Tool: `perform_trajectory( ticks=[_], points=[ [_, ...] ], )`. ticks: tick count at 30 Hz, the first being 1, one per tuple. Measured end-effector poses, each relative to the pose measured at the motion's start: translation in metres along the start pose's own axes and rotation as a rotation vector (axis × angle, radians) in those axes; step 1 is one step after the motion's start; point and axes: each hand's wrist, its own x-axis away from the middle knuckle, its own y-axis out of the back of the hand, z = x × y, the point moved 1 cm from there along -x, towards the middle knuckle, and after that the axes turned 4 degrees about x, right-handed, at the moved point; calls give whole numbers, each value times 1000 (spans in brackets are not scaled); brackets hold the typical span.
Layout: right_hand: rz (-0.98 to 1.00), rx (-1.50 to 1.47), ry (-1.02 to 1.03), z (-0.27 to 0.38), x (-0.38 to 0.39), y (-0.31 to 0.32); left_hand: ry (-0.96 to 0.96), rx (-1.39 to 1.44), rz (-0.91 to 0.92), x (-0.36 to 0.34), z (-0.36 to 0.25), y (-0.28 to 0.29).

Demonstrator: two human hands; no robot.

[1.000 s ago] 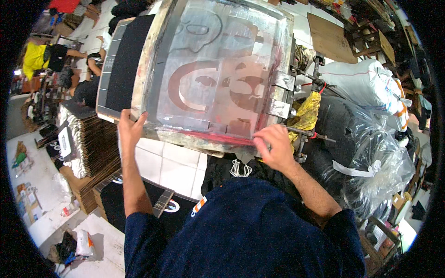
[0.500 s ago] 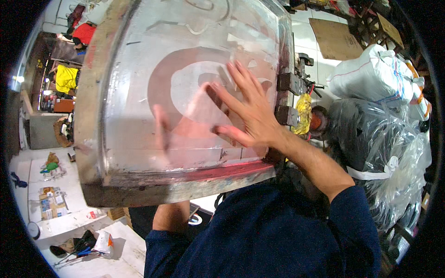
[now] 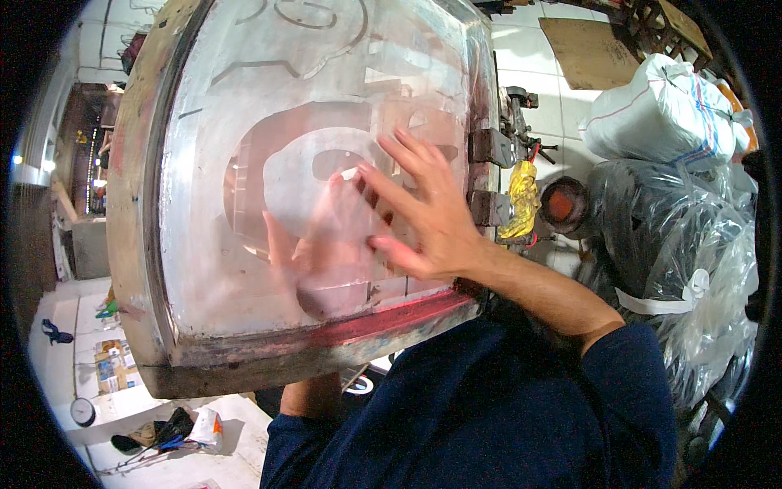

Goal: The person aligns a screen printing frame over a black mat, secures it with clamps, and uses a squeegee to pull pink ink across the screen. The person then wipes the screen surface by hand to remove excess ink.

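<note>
Now your right hand (image 3: 436,224) presses flat, fingers spread, on the raised printing screen (image 3: 326,163); your left hand (image 3: 322,244) backs it, gripping nothing.

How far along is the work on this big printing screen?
Lifted already: the wooden-framed screen is tilted up. In hand: the right hand lies flat on the mesh; the left hand shows through from behind. Red ink lines the lower edge. What remains can't be judged.
</note>
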Motion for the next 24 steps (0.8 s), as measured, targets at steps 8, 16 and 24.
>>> perform_trajectory(
  ticks=[8,16,24],
  points=[
    [-73,164,35,-24,19,-9,84,152,133,-7,4,7],
    [-186,-110,-72,16,-46,-33,-72,51,49,-1,1,7],
    [-152,151,-419,-35,-17,-19,-88,38,68,-2,4,3]
  ],
)
